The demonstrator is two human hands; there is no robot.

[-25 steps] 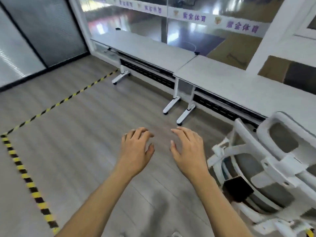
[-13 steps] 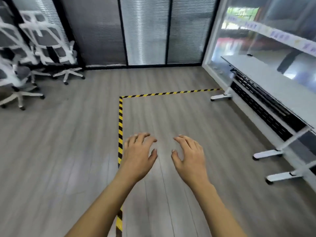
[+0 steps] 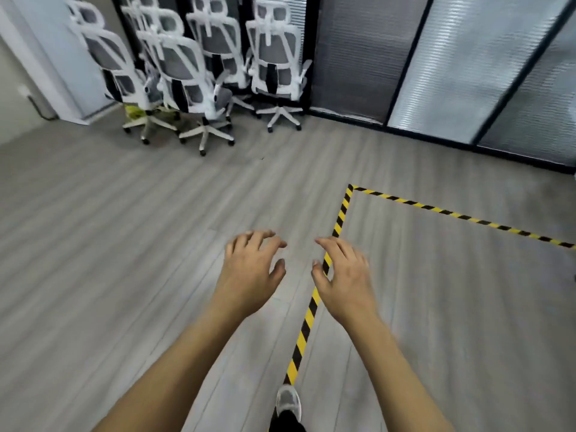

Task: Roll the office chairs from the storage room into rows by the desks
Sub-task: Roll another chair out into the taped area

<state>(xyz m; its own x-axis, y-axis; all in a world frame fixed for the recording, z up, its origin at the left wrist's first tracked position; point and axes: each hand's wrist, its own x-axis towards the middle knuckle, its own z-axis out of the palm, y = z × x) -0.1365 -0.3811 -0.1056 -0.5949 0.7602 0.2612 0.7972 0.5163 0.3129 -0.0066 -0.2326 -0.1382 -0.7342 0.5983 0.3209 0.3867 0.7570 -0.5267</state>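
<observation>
Fingers (image 3: 260,236) on left hand (image 3: 249,272) and right hand (image 3: 346,282) are loosely spread, holding nothing, side by side over the grey floor (image 3: 124,260), which has loads of open room. The office chairs (image 3: 193,73) are bunched at its far-left corner against the glass partition (image 3: 467,73). Striped tape (image 3: 343,210) turns a corner right of middle, and a shoe (image 3: 288,402) is at the near edge.

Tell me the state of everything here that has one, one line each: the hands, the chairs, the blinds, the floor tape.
left hand: open, fingers loosely curled, holding nothing
right hand: open, holding nothing
office chairs: upright on their wheels, bunched together at the far wall, untouched
blinds: slats closed
hazard tape: flat on the floor, forming a corner
</observation>
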